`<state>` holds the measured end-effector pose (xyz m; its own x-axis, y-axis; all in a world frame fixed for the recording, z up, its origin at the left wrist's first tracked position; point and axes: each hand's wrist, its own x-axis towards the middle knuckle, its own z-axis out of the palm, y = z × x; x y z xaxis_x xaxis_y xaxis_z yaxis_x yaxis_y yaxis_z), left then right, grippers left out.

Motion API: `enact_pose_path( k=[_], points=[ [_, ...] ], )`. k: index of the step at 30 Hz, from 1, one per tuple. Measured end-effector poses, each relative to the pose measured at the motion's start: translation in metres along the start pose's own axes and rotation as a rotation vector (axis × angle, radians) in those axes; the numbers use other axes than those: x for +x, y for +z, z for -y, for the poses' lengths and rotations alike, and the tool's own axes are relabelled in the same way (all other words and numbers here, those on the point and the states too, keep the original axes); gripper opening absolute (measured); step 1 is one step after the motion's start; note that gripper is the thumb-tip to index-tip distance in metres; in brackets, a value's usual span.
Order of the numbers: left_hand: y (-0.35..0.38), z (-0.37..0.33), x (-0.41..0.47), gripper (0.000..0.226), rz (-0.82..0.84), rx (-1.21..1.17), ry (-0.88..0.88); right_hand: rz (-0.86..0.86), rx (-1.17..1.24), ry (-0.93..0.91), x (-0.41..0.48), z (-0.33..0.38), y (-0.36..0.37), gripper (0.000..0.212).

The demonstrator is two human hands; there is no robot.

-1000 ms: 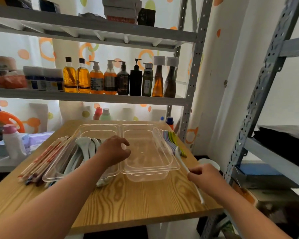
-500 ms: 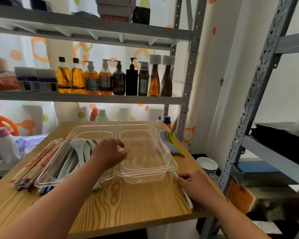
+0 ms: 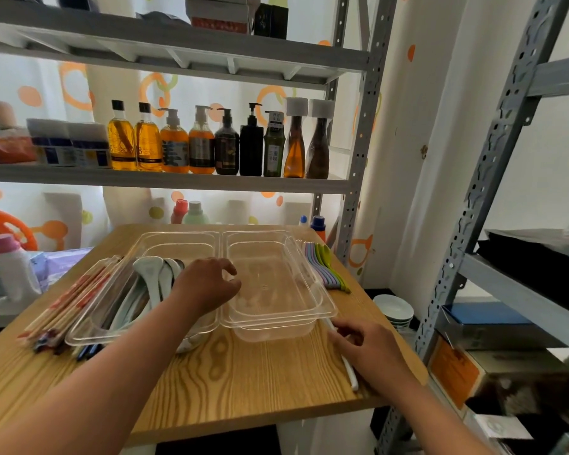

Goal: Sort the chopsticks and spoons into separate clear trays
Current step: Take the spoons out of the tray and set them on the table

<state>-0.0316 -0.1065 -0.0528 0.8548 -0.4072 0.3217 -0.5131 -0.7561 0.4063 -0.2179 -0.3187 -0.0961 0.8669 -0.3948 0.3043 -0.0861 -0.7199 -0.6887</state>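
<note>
Wood-grain tabletop [image 3: 243,372], sorting under way: my right hand [image 3: 371,353] gripped a white long-handled plastic spoon [image 3: 350,372] lying lower right, beside the right clear plastic tray [image 3: 322,290].
My left hand [image 3: 204,284] hovered mid-frame, loosely curled and holding nothing, over the left clear plastic tray [image 3: 79,339] of pale ceramic spoons [image 3: 148,267]. Next, I judged, mine needed lifting across. Red-patterned wooden chopsticks [image 3: 69,300] lay far left, with grey metal shelving [image 3: 165,182] behind.

Right hand [image 3: 371,353] on white spoon [image 3: 351,377]

Wooden table [image 3: 237,382] carries left clear tray [image 3: 178,239] and right clear tray [image 3: 324,311], side by side. Chopsticks [image 3: 69,300] lie left of them, coloured spoons [image 3: 325,267] right. White spoon [image 3: 348,369] near right front edge, bowl end possibly under the tray.
</note>
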Motion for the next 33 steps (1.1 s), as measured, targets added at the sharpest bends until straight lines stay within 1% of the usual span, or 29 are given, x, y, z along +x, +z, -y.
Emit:
enact_pose_path(
  k=[9,16,20,24,29,33],
  points=[
    [0.000,0.000,-0.001,0.030,-0.002,-0.005,-0.008,-0.024,0.024,-0.011,0.001,-0.002,0.005,0.031],
    [0.000,-0.001,-0.001,0.029,-0.001,-0.009,-0.012,-0.033,0.024,-0.007,0.002,-0.003,0.006,0.035],
    [0.000,-0.001,-0.001,0.029,-0.001,-0.007,-0.010,-0.018,0.036,0.015,0.002,-0.002,0.005,0.038],
    [0.000,-0.001,0.000,0.028,0.006,-0.011,-0.006,-0.017,0.038,0.020,0.004,-0.005,0.006,0.034],
    [0.000,0.000,0.000,0.027,0.008,-0.021,-0.004,0.001,0.036,0.045,0.010,-0.005,0.008,0.036],
    [0.001,0.001,0.000,0.027,0.002,-0.028,0.001,-0.009,0.022,0.031,0.011,-0.005,0.010,0.036]
  ],
)
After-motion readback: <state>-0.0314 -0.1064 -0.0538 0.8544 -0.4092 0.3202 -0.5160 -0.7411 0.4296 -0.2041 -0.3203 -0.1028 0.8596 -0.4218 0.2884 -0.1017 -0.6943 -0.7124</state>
